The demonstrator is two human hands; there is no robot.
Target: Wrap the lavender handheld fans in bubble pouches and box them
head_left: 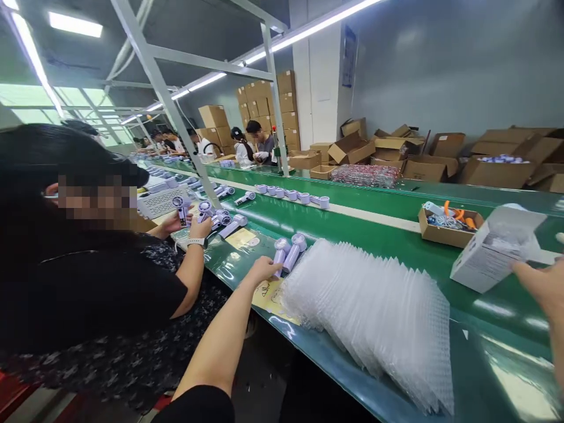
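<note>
Reaching out along the green belt [440, 305], the person's left hand [263, 270] is closing on one of two lilac handheld fans [288, 251]. The fingers are curling narrowly around the lower end of the nearer fan's handle, and I cannot tell if the grip is already firm. Both fans are lying side by side and touching, with their long axes pointing away from the fingers, up and to the right, so the round heads are at the far end. A yellow sheet [269, 294] is lying just under the wrist.

The right hand [544, 288] is staying well apart, at the right edge. It is touching the white carton [496, 249], whose flap is standing open, and the fingers are looking loosely spread against the side of the box; most of this hand is cut off. The left hand is clearly the nearer one to the fans.

Between both hands a long fanned row of clear bubble bags [379, 317] is lying, too many for counting. Behind it one small open cardboard tray [447, 234] is holding mixed parts. On the left a co-worker [88, 282] in a black top is handling more fans [207, 214]; I am counting about five there, and six further pieces [291, 194] in a row beyond.
</note>
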